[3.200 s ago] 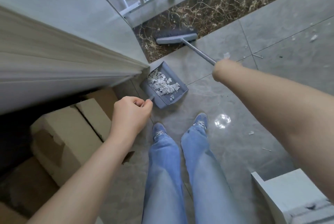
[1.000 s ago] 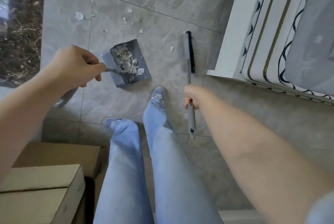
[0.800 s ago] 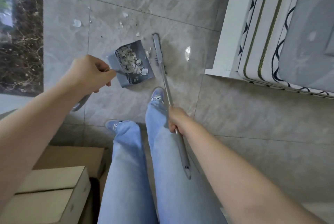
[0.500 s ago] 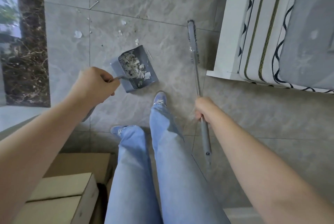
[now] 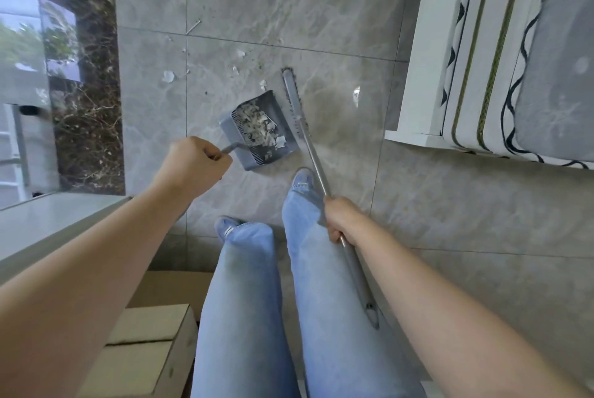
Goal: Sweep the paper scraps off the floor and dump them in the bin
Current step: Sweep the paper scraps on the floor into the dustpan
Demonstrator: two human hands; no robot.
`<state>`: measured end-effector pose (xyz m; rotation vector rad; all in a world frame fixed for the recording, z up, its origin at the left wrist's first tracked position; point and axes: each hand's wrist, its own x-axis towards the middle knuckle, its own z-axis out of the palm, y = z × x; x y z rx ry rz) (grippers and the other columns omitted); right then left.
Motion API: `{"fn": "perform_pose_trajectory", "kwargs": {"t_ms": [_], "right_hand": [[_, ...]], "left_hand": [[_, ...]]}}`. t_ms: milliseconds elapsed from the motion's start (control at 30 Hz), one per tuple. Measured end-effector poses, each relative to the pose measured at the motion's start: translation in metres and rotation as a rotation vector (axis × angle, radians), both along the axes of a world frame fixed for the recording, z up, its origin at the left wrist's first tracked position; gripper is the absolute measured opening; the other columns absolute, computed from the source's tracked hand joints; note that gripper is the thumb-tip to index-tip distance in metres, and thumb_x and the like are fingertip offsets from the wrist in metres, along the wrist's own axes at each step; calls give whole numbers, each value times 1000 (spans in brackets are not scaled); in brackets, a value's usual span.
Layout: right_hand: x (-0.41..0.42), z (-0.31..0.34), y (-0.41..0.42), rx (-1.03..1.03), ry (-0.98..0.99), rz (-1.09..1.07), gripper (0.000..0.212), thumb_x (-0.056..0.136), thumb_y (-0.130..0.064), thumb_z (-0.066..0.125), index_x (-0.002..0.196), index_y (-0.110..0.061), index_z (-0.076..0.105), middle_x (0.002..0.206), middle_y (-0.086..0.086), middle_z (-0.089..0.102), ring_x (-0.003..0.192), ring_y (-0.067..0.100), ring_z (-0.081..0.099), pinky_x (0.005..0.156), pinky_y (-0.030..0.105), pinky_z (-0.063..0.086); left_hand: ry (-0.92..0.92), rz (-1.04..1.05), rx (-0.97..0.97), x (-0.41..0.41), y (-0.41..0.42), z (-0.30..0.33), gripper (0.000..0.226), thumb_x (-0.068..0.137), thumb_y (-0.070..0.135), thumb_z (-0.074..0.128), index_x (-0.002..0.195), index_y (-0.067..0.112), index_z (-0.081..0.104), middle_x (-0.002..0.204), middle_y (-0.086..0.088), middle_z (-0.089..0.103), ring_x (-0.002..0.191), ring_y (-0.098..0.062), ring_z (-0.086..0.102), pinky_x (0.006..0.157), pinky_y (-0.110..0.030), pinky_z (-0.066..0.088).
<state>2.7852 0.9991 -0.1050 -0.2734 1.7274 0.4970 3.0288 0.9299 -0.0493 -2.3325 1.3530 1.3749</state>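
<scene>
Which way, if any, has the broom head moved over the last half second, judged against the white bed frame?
Yes. The broom head has swung left, away from the white bed frame, and now lies right beside the dustpan.

The left hand point(image 5: 192, 165) wraps the dustpan point(image 5: 259, 130) handle, hiding all but a short stub at 3 o'clock of the fist. The right hand point(image 5: 343, 220) covers a stretch of the broom point(image 5: 309, 146) pole. The mattress point(image 5: 527, 53) is cut by the frame's 3 o'clock edge, the cardboard box point(image 5: 141, 352) by its 6 o'clock edge. Specks beyond the pan at 12 o'clock are too small to identify.
</scene>
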Motion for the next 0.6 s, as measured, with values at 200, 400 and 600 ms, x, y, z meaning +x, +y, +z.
{"fn": "perform_pose_trajectory", "kwargs": {"t_ms": [200,400,600], "right_hand": [[13,-4,-44,58,18,322,36,97,-22,47,62,-14,38,35,5,48,47,16,48,45,22,38],[65,-8,-1,34,-104,189,33,97,-19,36,65,-12,35,55,7,44,46,20,42,37,26,35],[85,5,47,-89,47,45,36,99,-31,31,68,-14,38,66,11,44,56,23,45,49,22,35]], "left_hand": [[32,4,-14,5,1,-11,35,85,15,59,67,-16,55,58,-13,43,52,-19,29,49,-27,26],[94,-8,-26,12,1,-15,32,82,13,57,68,-15,57,60,-19,54,53,-18,37,51,-27,33],[174,-8,-34,28,8,-9,38,78,13,56,45,13,36,53,-13,47,48,-21,34,49,-27,30]]}}
